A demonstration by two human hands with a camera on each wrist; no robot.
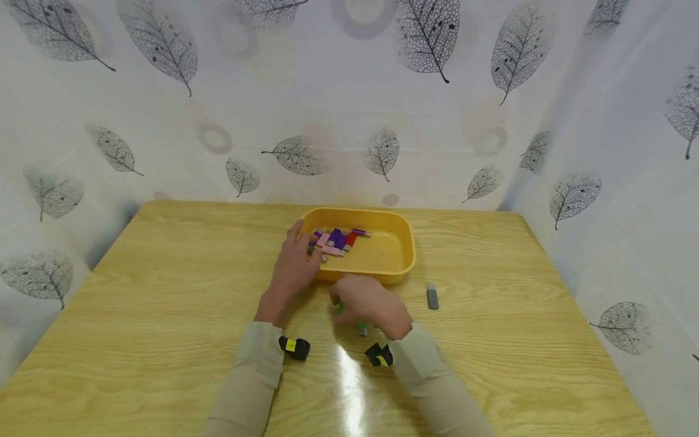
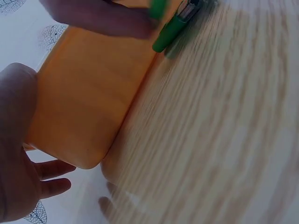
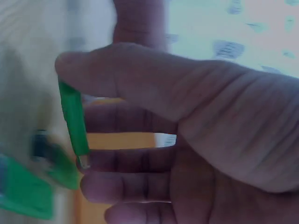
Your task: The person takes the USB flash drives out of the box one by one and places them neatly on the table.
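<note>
At the left end of a yellow plastic tray (image 1: 382,250), my left hand (image 1: 295,261) grips the corner, with its thumb at the near rim. Several USB flash drives, purple, pink and a red one (image 1: 351,241), lie in the tray's left half. My right hand (image 1: 368,300) is just in front of the tray's near wall. It pinches a green USB flash drive (image 3: 74,116) between thumb and fingers, upright in the right wrist view. Below that hand, another green flash drive (image 1: 363,330) lies on the table, partly hidden; the right wrist view shows blurred green pieces there.
A grey flash drive (image 1: 432,297) lies on the wooden table (image 1: 519,340) to the right of the tray. A leaf-patterned curtain (image 1: 338,109) hangs behind the table and along its sides. Black straps with yellow marks are on both wrists.
</note>
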